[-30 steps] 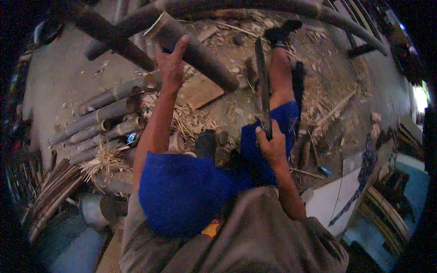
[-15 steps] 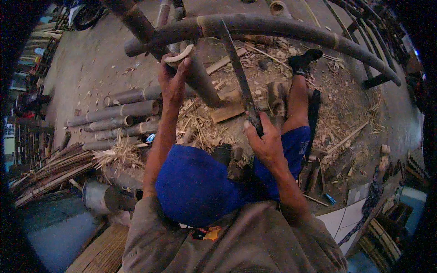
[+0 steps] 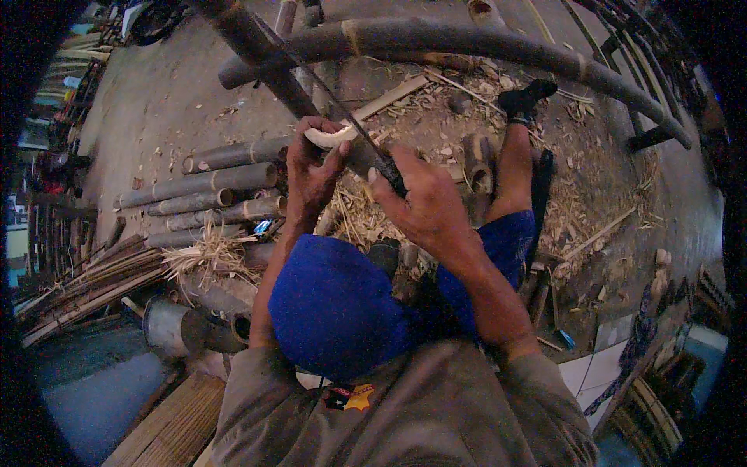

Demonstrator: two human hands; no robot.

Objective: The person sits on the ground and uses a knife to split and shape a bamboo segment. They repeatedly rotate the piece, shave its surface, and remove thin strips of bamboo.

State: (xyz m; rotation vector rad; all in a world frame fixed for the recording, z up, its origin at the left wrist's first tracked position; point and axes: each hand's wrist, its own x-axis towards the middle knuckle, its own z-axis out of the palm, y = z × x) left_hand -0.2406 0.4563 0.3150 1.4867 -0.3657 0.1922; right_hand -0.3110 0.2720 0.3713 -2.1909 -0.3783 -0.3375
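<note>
My left hand (image 3: 313, 173) is closed around a split bamboo piece, whose pale crescent-shaped cut end (image 3: 331, 138) faces up between thumb and fingers. My right hand (image 3: 428, 202) grips the dark handle of a long, narrow machete (image 3: 331, 92). Its blade slants up and left, passing right beside the bamboo's cut end; whether it touches cannot be made out. The lower part of the bamboo piece is hidden behind my right hand and the blade. Both hands are close together above my blue shorts.
A thick bamboo pole (image 3: 467, 39) crosses ahead, with another slanting pole (image 3: 253, 50) at its left. Cut bamboo lengths (image 3: 202, 185) lie at left, near a bundle of split strips (image 3: 93, 288). Wood shavings (image 3: 591, 194) cover the floor. A metal can (image 3: 166, 327) lies lower left.
My right hand has moved up and left, bringing the machete from an upright slant over to the bamboo's end. My left hand and the bamboo have shifted slightly down and right.
</note>
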